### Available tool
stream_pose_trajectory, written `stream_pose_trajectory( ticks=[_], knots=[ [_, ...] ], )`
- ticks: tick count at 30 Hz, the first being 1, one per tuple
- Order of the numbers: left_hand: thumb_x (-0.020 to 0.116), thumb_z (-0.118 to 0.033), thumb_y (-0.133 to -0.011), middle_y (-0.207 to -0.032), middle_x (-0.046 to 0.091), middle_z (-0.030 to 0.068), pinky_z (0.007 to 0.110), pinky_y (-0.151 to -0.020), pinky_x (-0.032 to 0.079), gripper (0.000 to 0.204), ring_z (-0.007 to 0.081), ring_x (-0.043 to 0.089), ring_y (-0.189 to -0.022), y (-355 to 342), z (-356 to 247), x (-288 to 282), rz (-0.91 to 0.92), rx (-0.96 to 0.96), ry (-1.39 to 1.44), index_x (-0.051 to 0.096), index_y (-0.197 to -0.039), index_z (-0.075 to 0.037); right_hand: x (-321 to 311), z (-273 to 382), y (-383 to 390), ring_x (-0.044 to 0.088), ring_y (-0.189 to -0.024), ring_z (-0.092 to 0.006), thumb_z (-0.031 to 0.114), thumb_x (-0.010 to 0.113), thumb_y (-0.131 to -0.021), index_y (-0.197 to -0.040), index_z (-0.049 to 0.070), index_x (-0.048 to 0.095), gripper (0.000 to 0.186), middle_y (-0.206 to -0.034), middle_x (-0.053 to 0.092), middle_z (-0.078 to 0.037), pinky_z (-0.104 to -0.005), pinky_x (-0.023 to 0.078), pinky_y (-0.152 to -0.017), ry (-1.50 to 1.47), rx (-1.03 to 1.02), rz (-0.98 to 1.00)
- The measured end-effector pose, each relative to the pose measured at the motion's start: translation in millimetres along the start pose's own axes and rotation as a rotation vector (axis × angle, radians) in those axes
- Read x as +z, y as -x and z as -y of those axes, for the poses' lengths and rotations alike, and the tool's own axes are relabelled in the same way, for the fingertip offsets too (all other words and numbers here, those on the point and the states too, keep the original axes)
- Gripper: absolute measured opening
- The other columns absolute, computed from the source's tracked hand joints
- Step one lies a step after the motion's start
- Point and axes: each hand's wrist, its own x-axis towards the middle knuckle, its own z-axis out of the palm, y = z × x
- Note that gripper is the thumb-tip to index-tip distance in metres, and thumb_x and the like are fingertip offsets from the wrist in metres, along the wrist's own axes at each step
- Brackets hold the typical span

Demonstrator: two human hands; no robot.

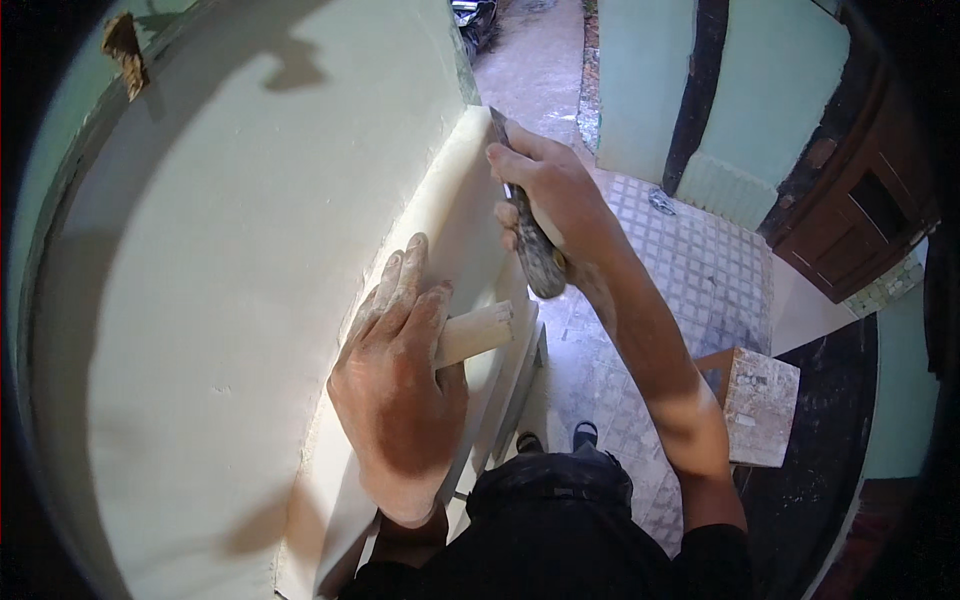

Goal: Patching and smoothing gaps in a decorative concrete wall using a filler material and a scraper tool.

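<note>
A white ledge (455, 165) runs diagonally along a pale wall (200, 280). My right hand (560, 190) grips a dark, powder-marked tool (540, 260) near the ledge's upper end; a narrow metal part points up to the corner, its tip hard to make out. My left hand (395, 390) rests on the ledge, fingers pointing up along it and whitened with powder. A pale, stick-like piece (482, 328) juts rightward from between its thumb and fingers. The two hands are apart, the right higher.
Below is a tiled floor (720, 280), with my sandalled feet (585, 434) beside the ledge. A dusty wooden box (760, 405) stands at right, a brown door (860, 210) behind it. A paved strip (525, 60) runs away at the top.
</note>
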Motion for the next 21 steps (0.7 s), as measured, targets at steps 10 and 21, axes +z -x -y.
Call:
stream_pose_trajectory(
  ticks=[10, 21],
  knots=[
    [0.064, 0.01, -0.06, -0.133, 0.058, 0.0124, 0.041, -0.095, 0.05, 0.045, 0.0342, 0.058, -0.119, -2.0, 1.2, 0.6, 0.045, -0.054, -0.027, 0.067, -0.103, -0.004, 7.1, 5.8, 19.3, 0.053, -0.051, -0.0128, 0.016, 0.047, -0.097, -0.109, 0.0, 0.053, 0.021, -0.078, 0.051, -0.005, -0.031, 0.05, -0.043, 0.064, 0.003, 0.016],
    [0.065, 0.013, -0.058, -0.112, 0.069, 0.0169, 0.039, -0.089, 0.052, 0.049, 0.0364, 0.066, -0.102, -2.4, -3.1, -2.5, 0.011, -0.105, -0.02, 0.072, -0.104, -0.006, 3.9, 4.7, 9.4, 0.053, -0.044, -0.0159, 0.017, 0.045, -0.097, -0.093, 0.0, 0.048, 0.018, -0.072, 0.049, -0.007, -0.0338, 0.049, -0.041, 0.139, -0.003, 0.038]
  ],
)
